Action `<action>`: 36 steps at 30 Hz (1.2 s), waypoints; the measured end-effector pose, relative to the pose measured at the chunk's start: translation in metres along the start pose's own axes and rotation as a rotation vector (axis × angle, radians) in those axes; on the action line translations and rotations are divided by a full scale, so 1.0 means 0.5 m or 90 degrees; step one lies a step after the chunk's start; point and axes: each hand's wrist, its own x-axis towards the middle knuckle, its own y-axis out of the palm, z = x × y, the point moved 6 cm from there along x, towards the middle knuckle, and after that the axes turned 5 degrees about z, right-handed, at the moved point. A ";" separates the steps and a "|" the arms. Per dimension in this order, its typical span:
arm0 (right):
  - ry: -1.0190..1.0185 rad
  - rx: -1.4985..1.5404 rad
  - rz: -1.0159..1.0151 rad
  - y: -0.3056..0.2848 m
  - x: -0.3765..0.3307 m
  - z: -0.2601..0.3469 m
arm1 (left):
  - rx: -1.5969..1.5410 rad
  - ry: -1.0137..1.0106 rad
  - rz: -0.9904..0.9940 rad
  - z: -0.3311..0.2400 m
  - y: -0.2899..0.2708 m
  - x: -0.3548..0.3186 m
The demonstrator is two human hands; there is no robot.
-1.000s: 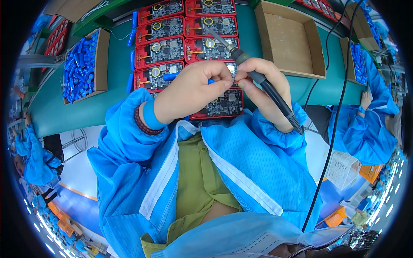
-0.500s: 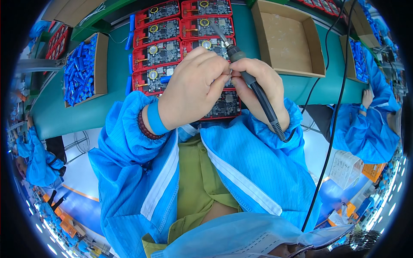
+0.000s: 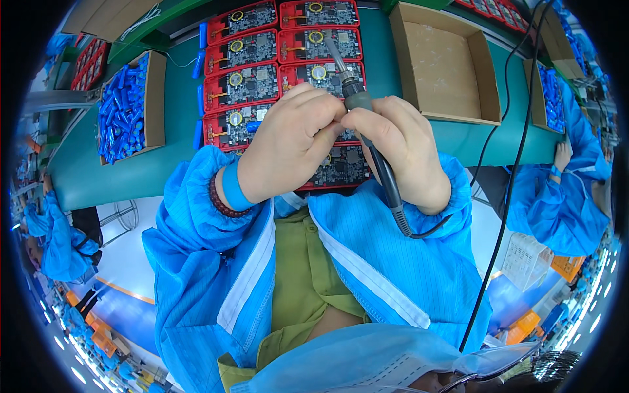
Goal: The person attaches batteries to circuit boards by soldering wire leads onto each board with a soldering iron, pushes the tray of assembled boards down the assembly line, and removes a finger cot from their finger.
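Note:
My right hand [image 3: 403,147] is closed round the dark handle of a soldering iron [image 3: 385,171], whose metal tip points away from me over the boards. Close against it, my left hand [image 3: 288,145] pinches with thumb and forefinger; whatever lies between those fingertips is hidden. Both hands hover above red trays [image 3: 208,70] that hold dark circuit boards [image 3: 254,50], each with a round yellow-rimmed part. A blue cylindrical cell [image 3: 253,126] shows beside my left hand, on one of the boards. My hands cover part of the nearer boards.
At left stands a cardboard box [image 3: 156,98] full of blue cells. Another cardboard box [image 3: 452,72] with bare bottom sits right of the boards. Several blue cells [image 3: 199,98] line the trays' left edge. A black cable [image 3: 508,216] hangs at right, near a co-worker's sleeve [image 3: 550,209].
My right hand has rolled, its fingers now more curled over the iron, and the handle has shifted slightly down and left. My left hand stays nearly in place, still pinching.

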 end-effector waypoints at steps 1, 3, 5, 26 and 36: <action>0.000 -0.003 0.010 0.002 0.002 0.001 | 0.000 -0.002 -0.001 0.001 -0.001 -0.002; -0.005 -0.006 0.011 0.002 0.004 0.003 | -0.001 -0.003 -0.001 0.002 -0.003 -0.004; -0.008 -0.011 0.011 0.002 0.006 0.004 | 0.012 0.000 0.013 0.001 -0.005 -0.004; 0.346 0.190 -0.292 -0.138 -0.078 -0.158 | -0.029 -0.279 -0.077 0.197 -0.063 -0.031; 0.293 0.389 0.006 0.019 0.030 -0.137 | 0.278 -0.084 -0.135 0.201 -0.056 0.020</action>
